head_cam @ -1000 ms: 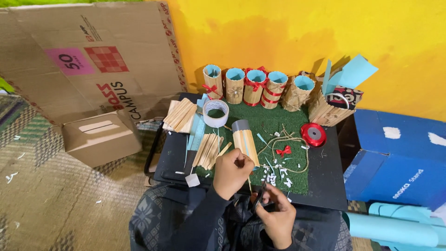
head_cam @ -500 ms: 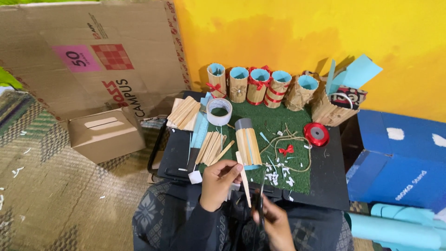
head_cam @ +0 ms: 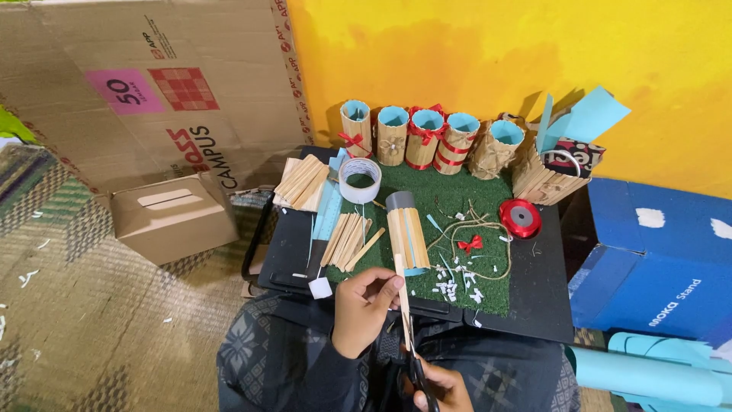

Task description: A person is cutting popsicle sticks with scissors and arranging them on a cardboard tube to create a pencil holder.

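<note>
The left hand pinches a flat pale wooden stick, long axis pointing away from the person, while the right hand grips black-handled scissors.

The left hand is no longer up by the half-covered tube on the green mat. It has come back toward the lap and now pinches a wooden stick. The right hand has dropped lower, and its scissors now meet the stick's lower part.
</note>
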